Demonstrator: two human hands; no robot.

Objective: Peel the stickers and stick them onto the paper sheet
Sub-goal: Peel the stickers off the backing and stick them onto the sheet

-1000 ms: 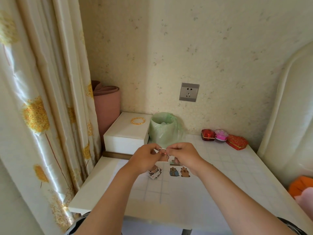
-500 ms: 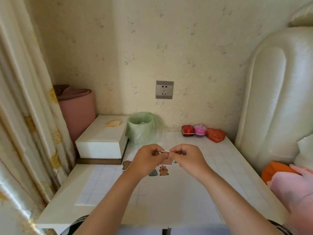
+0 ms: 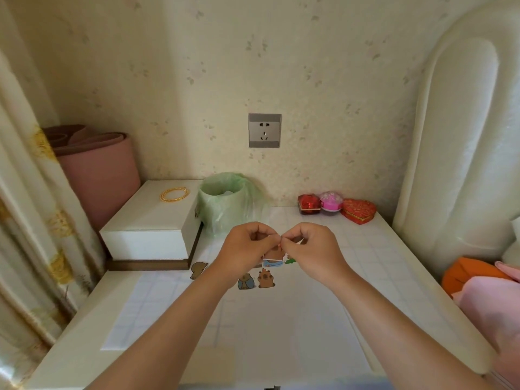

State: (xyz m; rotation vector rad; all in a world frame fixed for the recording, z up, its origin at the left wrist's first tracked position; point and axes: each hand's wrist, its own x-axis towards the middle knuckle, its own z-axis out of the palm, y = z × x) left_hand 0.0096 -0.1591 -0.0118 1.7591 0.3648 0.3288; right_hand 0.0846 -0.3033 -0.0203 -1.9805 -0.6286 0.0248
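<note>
My left hand [image 3: 247, 247] and my right hand [image 3: 311, 249] meet above the table, both pinching the top edge of a small brown capybara sticker [image 3: 275, 254] that hangs between them. Below lies a white gridded paper sheet [image 3: 281, 319]. On it sit two capybara stickers [image 3: 256, 280] side by side. Another brown sticker [image 3: 198, 270] lies near the sheet's far left corner. A small green sticker [image 3: 289, 260] peeks out under my right hand.
A white box [image 3: 152, 223] with a gold bangle [image 3: 174, 194] stands at the back left. Beside it is a green-bagged bin [image 3: 225, 201]. Red and pink trinket boxes [image 3: 337, 208] line the wall. A padded headboard [image 3: 455, 153] rises on the right, pink cloth [image 3: 489, 302] below.
The camera swung right and closer, bringing the headboard and pink cloth into view. Both hands kept pinching the sticker in the same pose.
</note>
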